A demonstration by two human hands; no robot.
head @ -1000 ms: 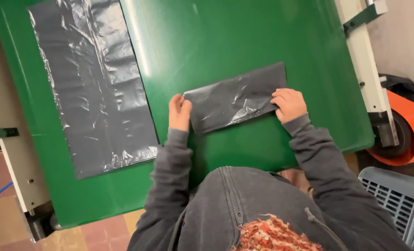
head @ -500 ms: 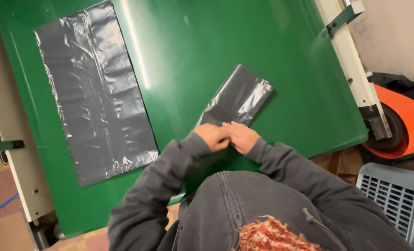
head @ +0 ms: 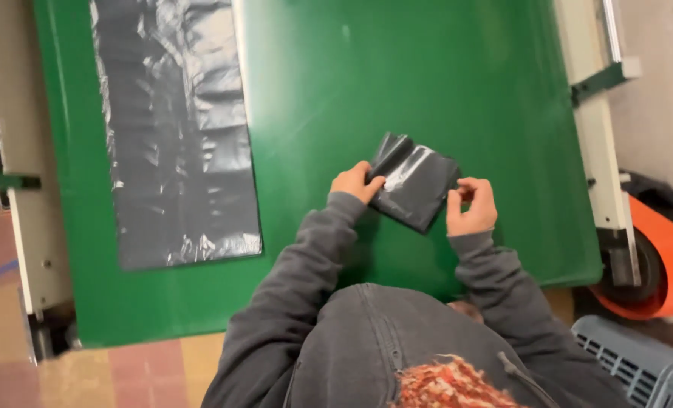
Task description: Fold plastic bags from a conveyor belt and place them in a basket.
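Folded dark plastic bag (head: pixel 414 181) lying on the green table (head: pixel 457 98), between both hands, long axis tilted near-left to far-right. Left hand (head: pixel 357 182) pinching its left edge; right hand (head: pixel 472 206) fingers (head: pixel 455 202) curled at its right corner, grip unclear. Flat bag (head: pixel 174 128) far left.

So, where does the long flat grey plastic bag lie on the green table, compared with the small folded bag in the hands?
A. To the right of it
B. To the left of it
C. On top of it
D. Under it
B: the flat grey bag lies spread out on the green table, left of the folded bag and apart from it.
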